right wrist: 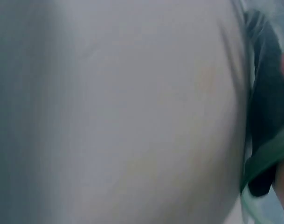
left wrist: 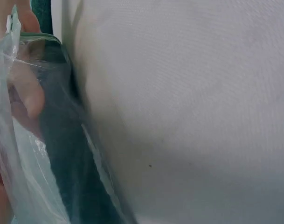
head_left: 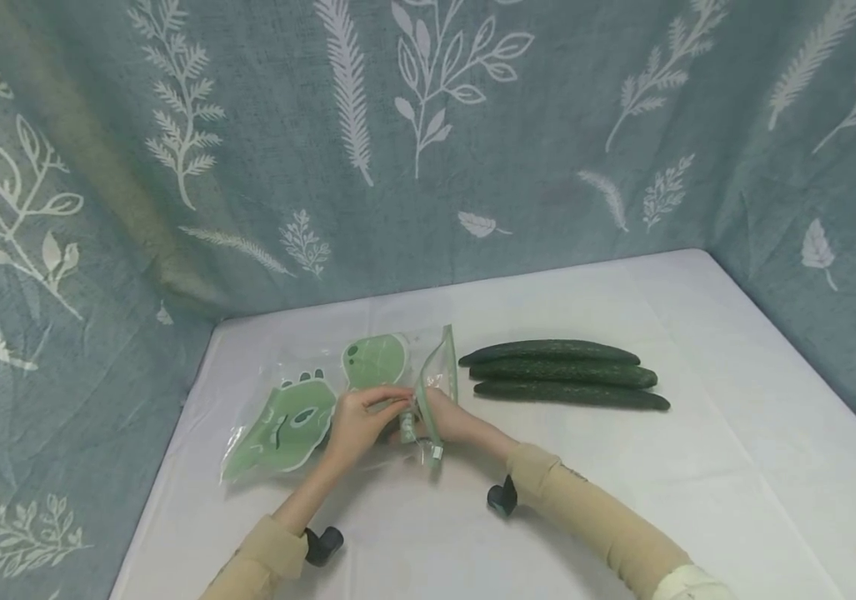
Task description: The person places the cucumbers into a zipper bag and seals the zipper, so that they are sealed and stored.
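A clear zip bag [head_left: 292,425] with a green cartoon print lies on the table, its green-edged mouth toward the right. My left hand [head_left: 355,423] pinches the bag's upper film close to the mouth, thumb and fingers together. Through the mouth reaches my right hand [head_left: 452,418]; its fingers hold a dark green cucumber [left wrist: 79,172] inside the bag, seen through the film in the left wrist view. The cucumber's end [right wrist: 260,185] shows at the green zip edge in the right wrist view. Part of the right hand is hidden behind the film and print.
Three more cucumbers [head_left: 563,372] lie side by side to the right of the bag. A white cloth covers the table [head_left: 660,500]. Blue-green leaf-patterned curtains [head_left: 428,233] hang behind it and at both sides. A dark wrist camera [head_left: 503,497] sits on the right forearm.
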